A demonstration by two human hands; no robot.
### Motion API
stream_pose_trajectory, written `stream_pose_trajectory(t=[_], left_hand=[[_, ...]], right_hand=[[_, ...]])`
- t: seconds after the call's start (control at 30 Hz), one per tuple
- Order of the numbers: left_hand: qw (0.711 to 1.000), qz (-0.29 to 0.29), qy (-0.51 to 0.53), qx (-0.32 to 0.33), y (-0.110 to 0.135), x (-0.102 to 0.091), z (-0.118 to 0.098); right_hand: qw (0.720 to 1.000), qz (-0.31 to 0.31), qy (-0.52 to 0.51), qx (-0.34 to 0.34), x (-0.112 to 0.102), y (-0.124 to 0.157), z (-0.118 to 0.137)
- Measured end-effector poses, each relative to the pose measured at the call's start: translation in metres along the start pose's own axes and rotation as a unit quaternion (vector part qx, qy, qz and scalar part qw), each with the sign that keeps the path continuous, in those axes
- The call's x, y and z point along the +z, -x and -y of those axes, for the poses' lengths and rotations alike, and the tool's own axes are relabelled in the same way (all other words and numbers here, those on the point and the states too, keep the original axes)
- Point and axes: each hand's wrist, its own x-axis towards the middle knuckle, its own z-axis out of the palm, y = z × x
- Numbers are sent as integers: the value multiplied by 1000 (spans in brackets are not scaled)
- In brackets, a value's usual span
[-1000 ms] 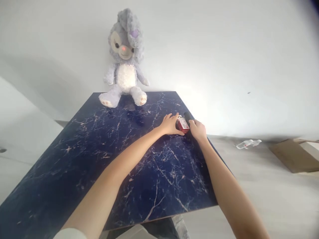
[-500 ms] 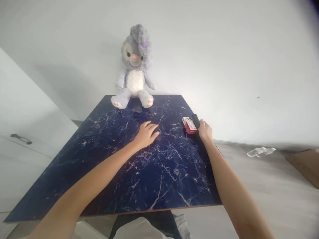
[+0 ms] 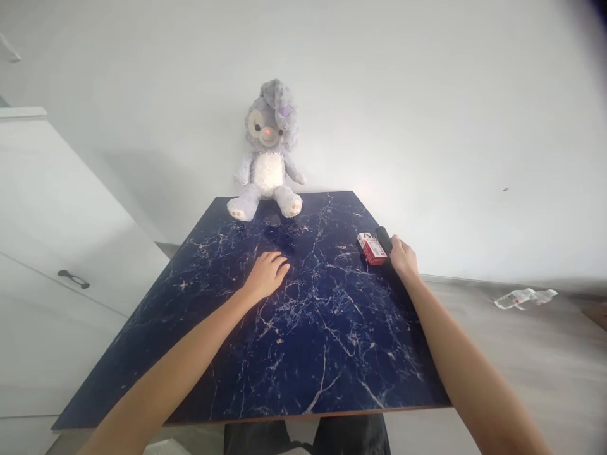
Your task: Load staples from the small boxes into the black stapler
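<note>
My left hand (image 3: 266, 275) rests low over the middle of the table, palm down, thumb apart from the fingers, holding nothing. At the table's right edge, my right hand (image 3: 404, 256) has its fingers closed around a black cylindrical object (image 3: 384, 239), whose far end sticks out past the fingertips. The rest of that object is hidden by the hand. Close against its left side lies a small red and white box (image 3: 372, 249), apart from the fingers.
A grey plush rabbit (image 3: 269, 174) sits at the far edge of the dark blue marbled table (image 3: 303, 341), by the wall. White cabinets with a dark handle (image 3: 73, 279) stand at the left. Clear plastic bottles (image 3: 524, 298) lie on the floor at the right.
My left hand has drawn back toward me and to the left, its fingers closer together. My right hand stays at the black object beside the box. The whole view has shifted.
</note>
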Motion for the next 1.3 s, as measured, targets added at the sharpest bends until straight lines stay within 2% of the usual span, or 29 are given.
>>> stream_pose_trajectory(t=[0.43,0.63,0.83,1.0,1.13,1.3], left_hand=[[1000,16,22,-1,1,-5,2],[999,19,27,-2,4,-6,2],[999,16,42,-8,6,-7,2],[998,-27,44,-33,9,-14,0],[994,-80,15,-78,13,-20,0],[982,-134,34,-132,9,-18,7]], right_hand=[[1000,-2,-1,13,2,0,-2],[999,5,-4,43,-1,5,-1],[999,3,7,38,2,5,-6],[999,-14,17,24,3,5,-5],[999,-14,8,30,3,6,-3],[999,-6,16,44,2,5,-4]])
